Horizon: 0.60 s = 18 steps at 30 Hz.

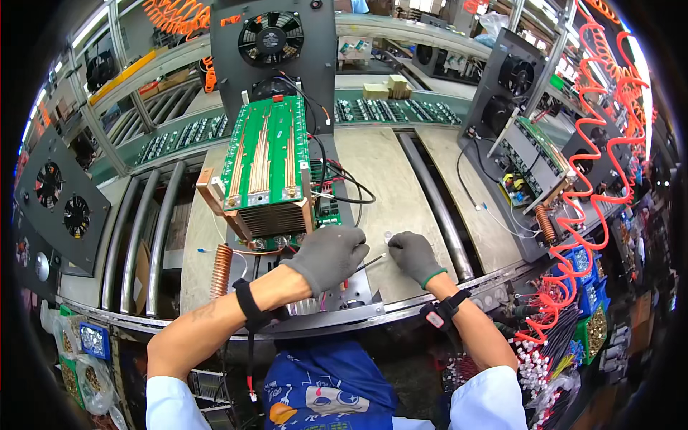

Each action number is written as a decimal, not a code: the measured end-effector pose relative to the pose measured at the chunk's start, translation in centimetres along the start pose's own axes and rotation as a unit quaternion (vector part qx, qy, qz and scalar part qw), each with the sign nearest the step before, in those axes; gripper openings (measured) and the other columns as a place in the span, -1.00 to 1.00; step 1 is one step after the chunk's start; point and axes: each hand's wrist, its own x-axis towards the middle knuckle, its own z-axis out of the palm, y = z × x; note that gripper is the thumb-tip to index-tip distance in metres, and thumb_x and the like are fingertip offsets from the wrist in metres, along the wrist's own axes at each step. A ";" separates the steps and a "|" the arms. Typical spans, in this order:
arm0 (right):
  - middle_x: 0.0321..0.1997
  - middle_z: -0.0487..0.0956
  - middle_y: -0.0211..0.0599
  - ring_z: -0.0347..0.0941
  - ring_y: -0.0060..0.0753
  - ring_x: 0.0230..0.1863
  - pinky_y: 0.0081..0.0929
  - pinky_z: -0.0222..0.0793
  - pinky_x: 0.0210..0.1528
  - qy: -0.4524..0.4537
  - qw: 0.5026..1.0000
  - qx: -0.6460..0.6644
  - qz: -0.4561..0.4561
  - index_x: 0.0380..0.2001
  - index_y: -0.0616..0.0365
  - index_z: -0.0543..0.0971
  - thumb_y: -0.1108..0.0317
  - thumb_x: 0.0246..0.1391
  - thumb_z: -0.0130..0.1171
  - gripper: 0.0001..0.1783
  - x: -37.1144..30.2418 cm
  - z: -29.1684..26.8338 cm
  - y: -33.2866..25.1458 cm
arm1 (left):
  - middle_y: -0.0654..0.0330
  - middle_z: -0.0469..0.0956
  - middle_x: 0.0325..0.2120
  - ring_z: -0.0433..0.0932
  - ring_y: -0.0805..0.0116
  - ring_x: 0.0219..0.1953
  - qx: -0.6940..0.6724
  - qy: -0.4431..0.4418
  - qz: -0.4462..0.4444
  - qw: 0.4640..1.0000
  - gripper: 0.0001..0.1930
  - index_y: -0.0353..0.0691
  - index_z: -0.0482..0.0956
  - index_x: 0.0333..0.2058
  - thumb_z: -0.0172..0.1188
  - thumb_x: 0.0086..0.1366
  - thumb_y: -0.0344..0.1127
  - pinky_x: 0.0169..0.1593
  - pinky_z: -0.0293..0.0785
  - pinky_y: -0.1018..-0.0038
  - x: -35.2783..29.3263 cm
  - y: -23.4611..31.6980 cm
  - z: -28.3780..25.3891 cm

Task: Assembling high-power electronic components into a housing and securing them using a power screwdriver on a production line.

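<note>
The black cable point(370, 263) lies between my two hands, above the front part of the bench point(373, 172), thin and nearly straight, slanting up to the right toward a small pale tip. Its near end disappears beneath my left hand point(331, 258), which wears a grey glove; I see the fingers bent and gathered together, but I cannot tell whether they pinch the cable. My right hand point(416, 258), gloved in grey with a green cuff, has its fingers curled tight, their tips just beside the pale tip; I cannot tell whether they grip it. A small whitish piece point(388, 236) shows right at those knuckles, too small for me to make out.

Just beyond my left hand stands a green circuit board point(247, 150), striped with copper-coloured bars, mounted over a stack of dark metal fins point(276, 221). Behind it a dark panel point(229, 79) rises upright, carrying a black fan point(271, 39). A copper coil point(221, 271) stands left of my left wrist. Farther right I have a second board assembly point(534, 158), then a coiled orange-red hose point(600, 183) hanging near blue bins point(589, 295).
</note>
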 end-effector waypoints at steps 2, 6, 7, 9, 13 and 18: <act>-0.25 0.71 -0.07 0.64 0.07 -0.18 -0.14 0.54 -0.04 -0.001 0.998 0.044 0.050 -0.23 0.08 0.73 0.28 0.11 0.23 -0.78 0.0 0.1 -0.7 | -0.14 0.63 -0.37 0.64 -0.16 -0.23 0.008 -0.022 -0.009 1.000 -0.74 -0.27 0.68 -0.25 0.18 0.32 -0.19 -0.12 0.54 0.05 0.8 -0.2 0.5; -0.30 0.71 -0.03 0.65 0.04 -0.23 -0.17 0.54 -0.11 0.008 0.987 0.103 0.120 -0.25 0.15 0.70 0.30 0.13 0.20 -0.79 -0.3 -1.7 0.7 | -0.13 0.65 -0.32 0.64 -0.16 -0.20 0.024 -0.069 0.054 0.996 -0.79 -0.26 0.69 -0.22 0.16 0.29 -0.29 -0.08 0.55 0.05 4.9 0.3 4.3; -0.30 0.71 -0.02 0.66 0.02 -0.23 -0.19 0.54 -0.13 0.027 0.985 0.113 0.128 -0.25 0.17 0.70 0.31 0.12 0.20 -0.79 -0.1 -1.6 0.6 | -0.12 0.65 -0.29 0.64 -0.16 -0.18 0.054 -0.084 0.066 0.993 -0.79 -0.24 0.69 -0.20 0.16 0.28 -0.30 -0.07 0.55 0.06 6.1 0.1 5.0; -0.31 0.70 -0.01 0.67 -0.01 -0.23 -0.21 0.54 -0.14 0.051 0.978 0.137 0.150 -0.26 0.21 0.68 0.33 0.12 0.21 -0.80 -0.3 -1.8 0.7 | -0.10 0.66 -0.24 0.64 -0.15 -0.15 0.105 -0.105 0.090 0.985 -0.77 -0.21 0.70 -0.15 0.17 0.27 -0.32 -0.04 0.56 0.08 8.4 -0.5 6.6; -0.26 0.71 -0.03 0.69 -0.09 -0.18 -0.27 0.57 -0.07 0.114 0.974 0.148 0.131 -0.23 0.23 0.68 0.39 0.07 0.23 -0.79 -2.3 -1.3 1.3 | -0.08 0.66 -0.16 0.65 -0.12 -0.07 0.119 -0.170 0.145 0.967 -0.69 -0.15 0.69 -0.04 0.17 0.25 -0.33 0.00 0.56 0.12 11.0 -2.5 9.5; -0.10 0.71 0.01 0.66 -0.05 -0.04 -0.27 0.55 0.07 0.165 0.965 0.183 0.087 -0.09 0.24 0.70 0.42 0.10 0.19 -0.69 -4.5 -0.5 2.7 | -0.08 0.70 -0.37 0.71 -0.08 -0.25 0.240 -0.184 0.208 0.930 -0.87 -0.24 0.73 -0.41 0.22 0.19 -0.37 -0.13 0.64 0.13 12.4 -4.4 12.1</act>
